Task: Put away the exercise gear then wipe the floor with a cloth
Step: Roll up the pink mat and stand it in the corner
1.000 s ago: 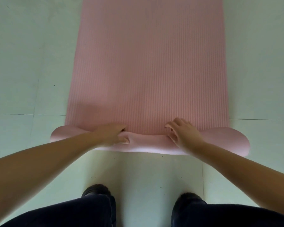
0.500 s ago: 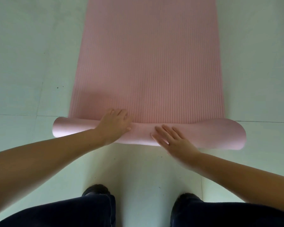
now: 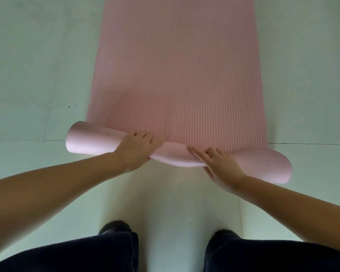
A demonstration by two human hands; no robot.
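Observation:
A pink ribbed exercise mat (image 3: 177, 75) lies flat on the pale floor and runs away from me. Its near end is curled into a loose roll (image 3: 92, 140) that shows the smooth paler underside. My left hand (image 3: 134, 154) grips the roll left of centre, fingers over the top and thumb at the near side. My right hand (image 3: 222, 167) holds the roll right of centre, with its fingers laid along the top and the thumb tucked under the near edge. The roll is squeezed thinner between my hands and flares wider at both ends.
Pale tiled floor (image 3: 37, 85) surrounds the mat on both sides, with a seam line running level with the roll. My dark shoes (image 3: 114, 227) and dark trouser legs (image 3: 273, 256) stand just behind the roll, with bare floor between them.
The roll has grown thicker and moved further onto the mat. Both hands went from lying flat on the roll to holding it, the right hand shifting right.

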